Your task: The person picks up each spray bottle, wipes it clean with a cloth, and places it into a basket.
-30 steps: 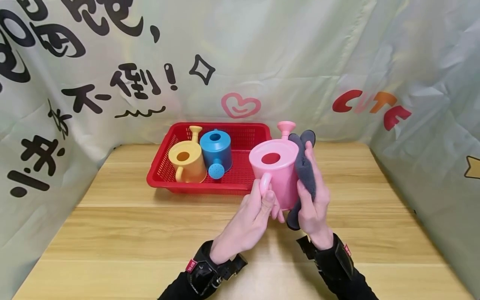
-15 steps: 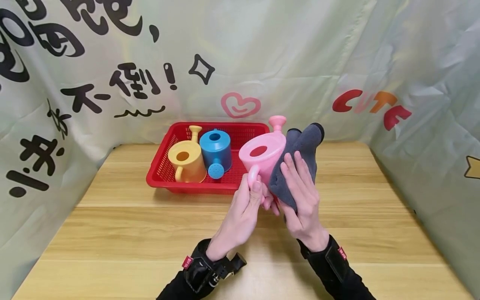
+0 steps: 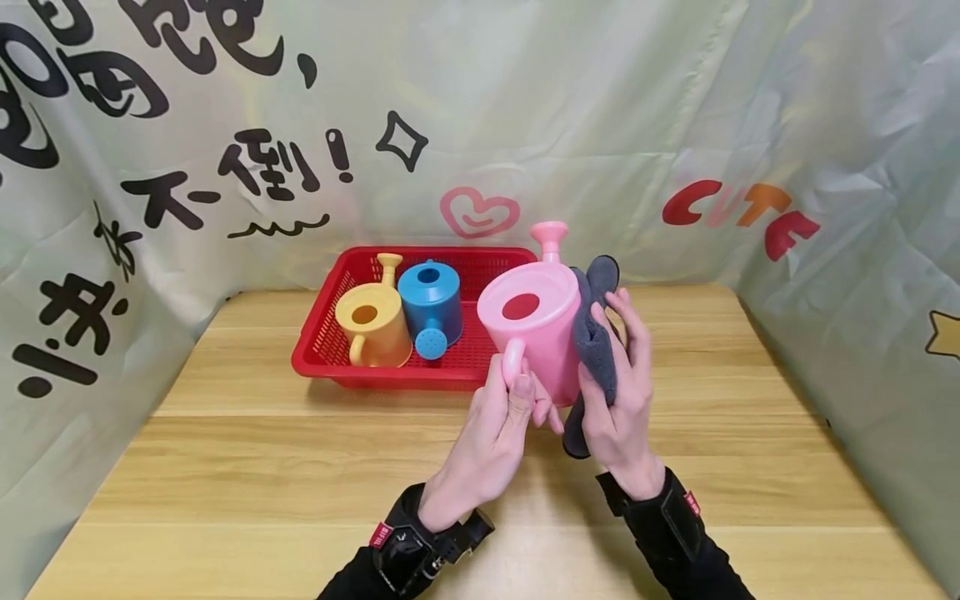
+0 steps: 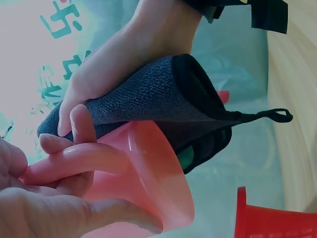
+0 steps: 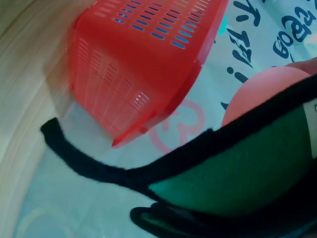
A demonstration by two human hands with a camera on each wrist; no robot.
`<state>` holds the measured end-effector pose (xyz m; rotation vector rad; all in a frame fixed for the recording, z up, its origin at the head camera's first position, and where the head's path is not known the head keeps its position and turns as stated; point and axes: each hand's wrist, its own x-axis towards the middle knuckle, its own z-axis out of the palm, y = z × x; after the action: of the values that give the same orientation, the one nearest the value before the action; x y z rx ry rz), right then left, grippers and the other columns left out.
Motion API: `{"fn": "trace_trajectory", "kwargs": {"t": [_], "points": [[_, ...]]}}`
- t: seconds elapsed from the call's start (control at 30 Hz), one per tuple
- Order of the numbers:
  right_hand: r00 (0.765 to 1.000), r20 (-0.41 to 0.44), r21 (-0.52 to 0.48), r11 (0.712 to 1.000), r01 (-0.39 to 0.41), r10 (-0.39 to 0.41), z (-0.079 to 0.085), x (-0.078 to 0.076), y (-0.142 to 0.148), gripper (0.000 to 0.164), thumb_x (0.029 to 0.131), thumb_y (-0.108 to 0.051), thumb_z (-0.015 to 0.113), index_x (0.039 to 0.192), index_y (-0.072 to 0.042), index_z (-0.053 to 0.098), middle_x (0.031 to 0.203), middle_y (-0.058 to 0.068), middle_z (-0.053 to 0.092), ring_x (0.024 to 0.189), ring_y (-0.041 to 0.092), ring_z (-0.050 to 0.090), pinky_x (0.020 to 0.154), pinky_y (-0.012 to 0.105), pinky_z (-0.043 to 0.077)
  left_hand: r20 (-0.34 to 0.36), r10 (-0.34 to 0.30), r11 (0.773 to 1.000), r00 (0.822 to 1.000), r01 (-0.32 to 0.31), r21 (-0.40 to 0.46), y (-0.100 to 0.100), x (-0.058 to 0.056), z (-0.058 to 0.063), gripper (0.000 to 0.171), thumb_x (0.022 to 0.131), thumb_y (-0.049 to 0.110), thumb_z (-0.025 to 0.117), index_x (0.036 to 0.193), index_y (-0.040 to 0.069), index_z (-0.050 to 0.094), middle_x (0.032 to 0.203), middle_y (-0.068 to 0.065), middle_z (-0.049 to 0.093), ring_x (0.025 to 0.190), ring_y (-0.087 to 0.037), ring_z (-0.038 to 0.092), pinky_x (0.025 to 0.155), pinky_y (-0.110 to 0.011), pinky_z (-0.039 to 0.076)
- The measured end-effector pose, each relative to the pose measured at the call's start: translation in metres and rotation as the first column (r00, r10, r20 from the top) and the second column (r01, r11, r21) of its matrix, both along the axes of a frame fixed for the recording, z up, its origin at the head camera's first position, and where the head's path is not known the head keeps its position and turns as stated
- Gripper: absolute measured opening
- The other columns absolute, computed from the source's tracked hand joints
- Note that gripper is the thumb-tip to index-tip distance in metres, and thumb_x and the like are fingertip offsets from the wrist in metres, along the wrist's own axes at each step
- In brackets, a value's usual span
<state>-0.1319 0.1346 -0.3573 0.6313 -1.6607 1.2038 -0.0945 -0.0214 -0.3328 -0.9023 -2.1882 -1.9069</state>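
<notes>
My left hand (image 3: pixel 487 433) grips a pink watering can (image 3: pixel 540 333) by its handle (image 4: pixel 79 161), fingers curled through the loop. The can is held up over the table, its spout pointing away. Against the can's right side my right hand (image 3: pixel 622 408) holds a folded dark grey cloth (image 3: pixel 596 342), fingers bent over it. In the left wrist view, the cloth (image 4: pixel 143 89) shows black edging and a hanging loop, and lies along the can near its base. The right wrist view is largely filled by the cloth (image 5: pixel 237 168), which hides the right fingers there.
A red plastic basket (image 3: pixel 397 382) stands on the wooden table (image 3: pixel 300 475) behind the hands. Inside it are a yellow watering can (image 3: pixel 386 329) and a blue watering can (image 3: pixel 433 300). A printed fabric backdrop (image 3: pixel 585 125) encloses the table's back and sides.
The right hand and cloth swing from flat across the can's side back to its right edge, fingers bending. The pink can tilts left, then turns partly back, ending slightly left of where it was.
</notes>
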Motion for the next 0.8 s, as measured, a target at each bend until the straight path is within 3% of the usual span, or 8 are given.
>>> {"fn": "trace_trajectory", "kwargs": {"t": [0.2,0.33,0.5,0.63,0.8], "points": [[0.994,0.107,-0.019,1.000,-0.016,0.018,0.0044,0.0018,0.0053,0.045,0.094,-0.003,0.055,0.138,0.009,0.053,0.135,0.034,0.051,0.129,0.017,0.055,0.113,0.027,0.042,0.030,-0.024,1.000,0.999,0.023,0.011,0.0001,-0.0001,0.0002,0.014,0.109,0.018,0.038,0.104,0.006,0.037,0.074,-0.009,0.050,0.072,-0.005,0.067,0.082,-0.026,0.053],[0.982,0.187,-0.026,0.999,-0.038,0.042,0.0065,0.0030,0.0085,0.057,0.090,0.007,0.055,0.146,0.005,0.046,0.143,0.025,0.055,0.136,0.017,0.054,0.116,0.027,0.040,0.014,-0.019,1.000,1.000,0.019,0.014,-0.0002,0.0003,0.0001,0.014,0.109,0.018,0.037,0.104,0.005,0.037,0.073,-0.010,0.050,0.070,-0.014,0.068,0.082,-0.027,0.053],[0.976,0.188,-0.026,0.994,-0.106,0.109,0.0070,0.0031,0.0082,0.060,0.088,0.003,0.058,0.147,-0.001,0.048,0.148,0.017,0.055,0.134,0.023,0.057,0.115,0.030,0.043,-0.015,0.005,0.999,1.000,-0.005,0.044,-0.0018,0.0001,0.0001,0.012,0.109,0.015,0.038,0.103,0.004,0.038,0.072,-0.013,0.049,0.066,-0.023,0.067,0.080,-0.027,0.053],[0.973,0.196,-0.039,0.992,-0.120,0.125,0.0062,0.0028,0.0086,0.057,0.089,0.005,0.055,0.145,-0.002,0.051,0.148,0.016,0.054,0.133,0.022,0.057,0.113,0.028,0.044,-0.010,0.010,0.999,1.000,-0.009,0.037,-0.0021,-0.0001,0.0008,0.011,0.108,0.013,0.039,0.102,0.005,0.038,0.073,-0.016,0.050,0.067,-0.014,0.066,0.081,-0.027,0.053],[0.952,0.289,-0.077,0.994,-0.079,0.098,0.0052,0.0041,0.0098,0.048,0.097,0.003,0.050,0.144,-0.007,0.054,0.147,0.005,0.058,0.130,0.013,0.058,0.106,0.021,0.046,0.046,-0.007,1.000,0.999,0.008,-0.009,-0.0007,0.0002,0.0009,0.010,0.109,0.016,0.039,0.104,0.006,0.039,0.075,-0.017,0.052,0.072,-0.003,0.064,0.087,-0.027,0.050]]}}
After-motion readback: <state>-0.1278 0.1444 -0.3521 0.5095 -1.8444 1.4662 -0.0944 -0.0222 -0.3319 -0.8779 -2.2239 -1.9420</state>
